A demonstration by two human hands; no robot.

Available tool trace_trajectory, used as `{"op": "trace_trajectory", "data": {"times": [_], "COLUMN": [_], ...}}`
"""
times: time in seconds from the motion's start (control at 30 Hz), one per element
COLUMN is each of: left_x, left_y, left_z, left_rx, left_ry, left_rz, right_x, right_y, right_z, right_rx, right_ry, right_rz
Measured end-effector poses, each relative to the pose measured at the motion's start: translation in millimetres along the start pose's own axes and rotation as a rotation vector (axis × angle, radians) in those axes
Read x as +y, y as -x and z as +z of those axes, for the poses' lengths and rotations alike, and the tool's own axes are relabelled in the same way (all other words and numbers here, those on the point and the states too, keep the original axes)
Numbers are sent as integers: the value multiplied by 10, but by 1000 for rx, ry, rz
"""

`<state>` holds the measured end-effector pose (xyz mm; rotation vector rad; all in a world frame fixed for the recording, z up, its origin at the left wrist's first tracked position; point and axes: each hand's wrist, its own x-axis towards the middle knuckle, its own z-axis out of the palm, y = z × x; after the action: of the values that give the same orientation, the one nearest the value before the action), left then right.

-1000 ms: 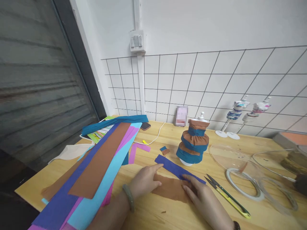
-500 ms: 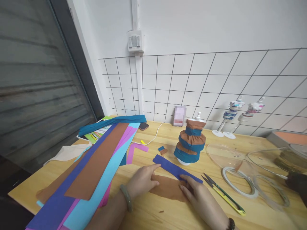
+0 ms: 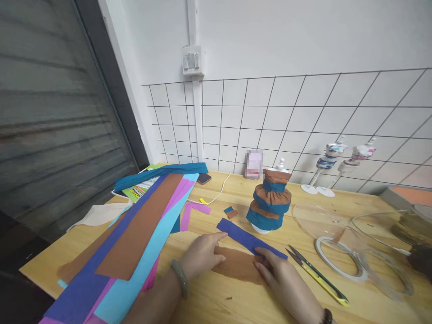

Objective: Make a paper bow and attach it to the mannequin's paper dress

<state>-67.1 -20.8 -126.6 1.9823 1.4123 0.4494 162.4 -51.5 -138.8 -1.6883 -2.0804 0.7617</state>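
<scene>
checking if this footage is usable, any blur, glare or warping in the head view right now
Head view: even, soft light, faint shading beside the left hand; wide-angle stretch toward the edges, black spool-like item soft at right; pixelated patch over the upright card; brown strip reads clearly.

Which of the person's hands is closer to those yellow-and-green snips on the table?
The right. The right hand rests at the brown strip's near end, just beside the snips; the left hand is at the strip's far end.
</scene>
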Motion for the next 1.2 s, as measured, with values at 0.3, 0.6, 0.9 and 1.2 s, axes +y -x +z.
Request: {"op": "trace_trajectory", "data": {"times": [0.3,0.6,0.9,1.2], "left_x": [-29,-20,19,-268], "left_y": [0,6,22,122], "left_z": [16,-2,-67,-590], "left_rx": [3,-7,-4,411], "left_ry": [-7,23,-85,-534], "left_rz": [25,38,8,-561], "right_x": [-14,-174,-112,-86], "right_y": [46,95,69,88], "right_z": [40,58,35,39], "right_rx": [189,-37,-122,-109], "right_ry": [99,161,109,76], "right_rz": [-226,-430,-378,-400]}}
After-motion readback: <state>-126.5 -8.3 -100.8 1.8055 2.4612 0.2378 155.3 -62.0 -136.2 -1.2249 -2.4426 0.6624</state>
